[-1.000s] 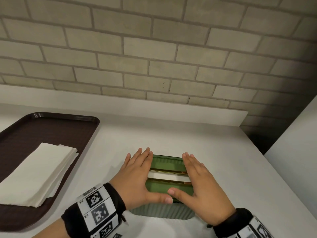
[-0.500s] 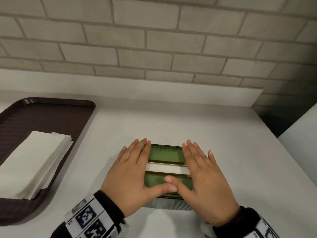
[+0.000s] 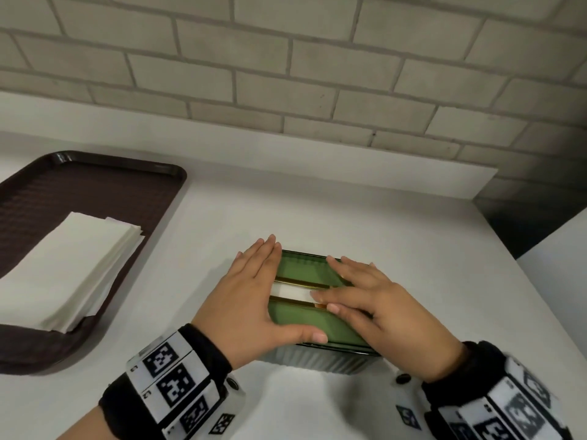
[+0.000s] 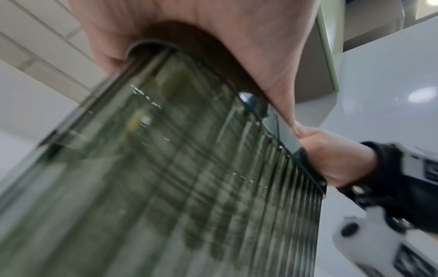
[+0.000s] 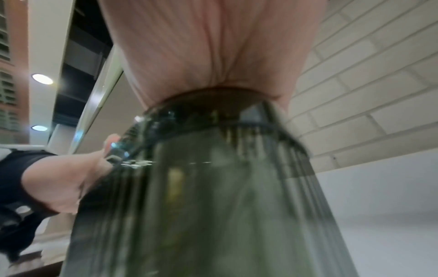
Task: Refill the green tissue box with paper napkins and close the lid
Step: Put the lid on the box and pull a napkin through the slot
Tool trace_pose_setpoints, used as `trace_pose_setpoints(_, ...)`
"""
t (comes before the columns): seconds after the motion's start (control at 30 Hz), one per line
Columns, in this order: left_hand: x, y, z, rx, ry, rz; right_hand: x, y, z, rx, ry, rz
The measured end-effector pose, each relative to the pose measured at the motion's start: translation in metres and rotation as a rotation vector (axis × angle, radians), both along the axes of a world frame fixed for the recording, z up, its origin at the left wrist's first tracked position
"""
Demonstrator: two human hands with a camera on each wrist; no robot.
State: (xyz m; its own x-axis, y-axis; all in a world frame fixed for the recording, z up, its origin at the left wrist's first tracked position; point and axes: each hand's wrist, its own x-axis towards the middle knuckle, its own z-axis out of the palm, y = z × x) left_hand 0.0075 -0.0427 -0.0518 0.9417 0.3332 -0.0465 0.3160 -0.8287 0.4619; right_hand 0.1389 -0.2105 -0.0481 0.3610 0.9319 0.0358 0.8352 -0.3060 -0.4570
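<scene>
Under both hands, the green tissue box (image 3: 305, 319) looks like translucent, glossy plastic with ribbed sides and gold-toned slot trim. Left of the left hand (image 3: 251, 300), matt paper napkins (image 3: 60, 268) lie on a dark textured plastic tray (image 3: 104, 192).

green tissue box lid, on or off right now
On. The lid sits flush on the green tissue box, both hands flat on it; latched cannot tell.

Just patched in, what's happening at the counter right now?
A person has both hands flat on the lid of the green tissue box: left hand on its left end, right hand on its right, fingers straight. White paper shows through the lid's slot. A stack of napkins sits on the brown tray to the left.
</scene>
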Motion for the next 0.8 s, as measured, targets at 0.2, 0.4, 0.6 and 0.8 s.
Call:
trace_pose_setpoints(0.2,-0.001,0.000,0.000,-0.022,-0.023,0.012,0.035,0.018,0.005,-0.016,-0.326,0.331)
trace_pose_setpoints(0.4,-0.001,0.002,-0.004,-0.009,-0.036,0.012,0.046,0.043,0.020,-0.115,-0.312,0.524)
trace_pose_setpoints(0.6,-0.001,0.002,-0.010,0.023,-0.071,0.005,0.047,0.060,0.018,-0.168,-0.270,0.616)
trace_pose_setpoints(0.8,-0.002,0.002,-0.009,-0.008,-0.112,0.009,0.047,0.063,0.010,-0.122,-0.292,0.639)
